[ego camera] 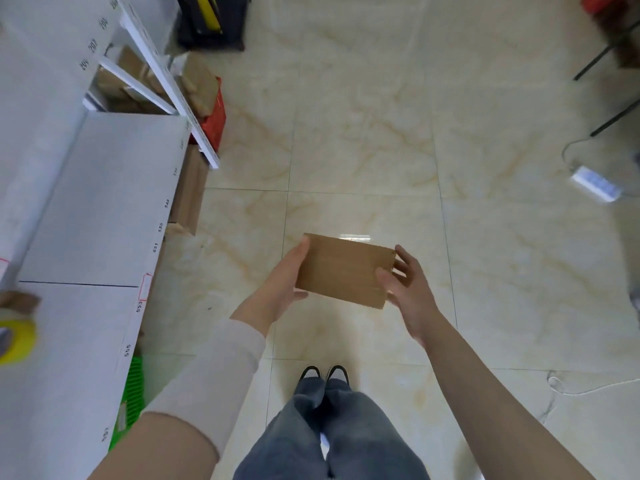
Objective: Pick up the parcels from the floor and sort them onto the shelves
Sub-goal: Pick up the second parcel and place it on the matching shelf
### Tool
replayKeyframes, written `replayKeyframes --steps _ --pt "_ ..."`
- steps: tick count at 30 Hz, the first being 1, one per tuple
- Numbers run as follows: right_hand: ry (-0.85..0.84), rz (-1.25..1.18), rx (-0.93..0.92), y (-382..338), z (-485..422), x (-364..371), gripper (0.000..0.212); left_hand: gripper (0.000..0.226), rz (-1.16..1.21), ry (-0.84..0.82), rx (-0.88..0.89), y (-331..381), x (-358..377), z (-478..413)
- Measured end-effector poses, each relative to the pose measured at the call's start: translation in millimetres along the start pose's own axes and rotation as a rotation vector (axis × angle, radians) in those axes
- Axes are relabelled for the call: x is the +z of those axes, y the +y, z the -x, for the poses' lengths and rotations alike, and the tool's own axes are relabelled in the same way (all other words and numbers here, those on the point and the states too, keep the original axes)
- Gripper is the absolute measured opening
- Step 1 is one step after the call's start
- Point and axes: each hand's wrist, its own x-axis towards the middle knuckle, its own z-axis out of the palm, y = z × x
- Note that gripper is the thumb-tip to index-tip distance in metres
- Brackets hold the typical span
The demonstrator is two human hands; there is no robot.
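A flat brown cardboard parcel [343, 270] is held in the air above the tiled floor, in front of my feet. My left hand [282, 284] grips its left edge, thumb under the near corner. My right hand [407, 282] holds its right edge, thumb on top and fingers spread behind. The white shelf unit [100, 202] with numbered labels along its front edge stands to my left, its top board bare. Lower shelves at the far left hold several brown parcels [194, 84].
A yellow tape roll [15, 341] sits on the shelf top at the left edge. A green basket [133, 382] and brown boxes [188, 192] stand below the shelf. A white power strip [594, 183] with cable lies at the right. Black bags are at the top.
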Motion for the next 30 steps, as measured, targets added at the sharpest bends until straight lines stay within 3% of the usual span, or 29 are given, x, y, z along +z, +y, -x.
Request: replayKeyframes --steps 3,6,8,12,14,18,21,25,30 --pt "-0.002 0.228 -0.223 -2.6 9.4 6.2 0.095 0.034 0.12 -0.045 -0.075 8.5 -3.0 2.7" --pt "-0.045 0.37 -0.335 -1.6 16.8 6.3 0.107 0.049 0.212 -0.037 -0.104 7.1 -7.5 4.1" --pt "-0.084 0.346 -0.321 -1.5 20.6 7.1 0.107 0.053 0.208 -0.003 -0.069 5.0 -9.0 7.0" --pt "-0.181 -0.026 -0.046 -3.7 29.3 7.6 0.117 0.044 0.243 0.006 0.097 0.0 -10.5 16.7" --pt "-0.23 -0.12 0.021 -4.5 32.0 8.3 0.108 0.042 0.156 -0.011 0.229 -3.4 -11.0 21.9" --pt "-0.184 -0.215 0.085 0.1 29.2 9.7 0.059 0.071 0.02 -0.139 0.313 -12.8 -14.7 31.4" --pt "-0.185 -0.127 0.042 -7.3 24.8 0.8 0.059 0.091 -0.061 -0.192 0.249 -12.2 -24.4 36.4" --pt "-0.315 0.085 -0.018 -29.6 19.9 -12.2 0.077 0.097 -0.313 -0.081 0.268 12.5 -33.1 44.6" --pt "-0.499 0.331 -0.028 -69.9 22.7 -9.3 0.068 0.083 -0.552 -0.357 0.208 27.2 -20.6 56.4"
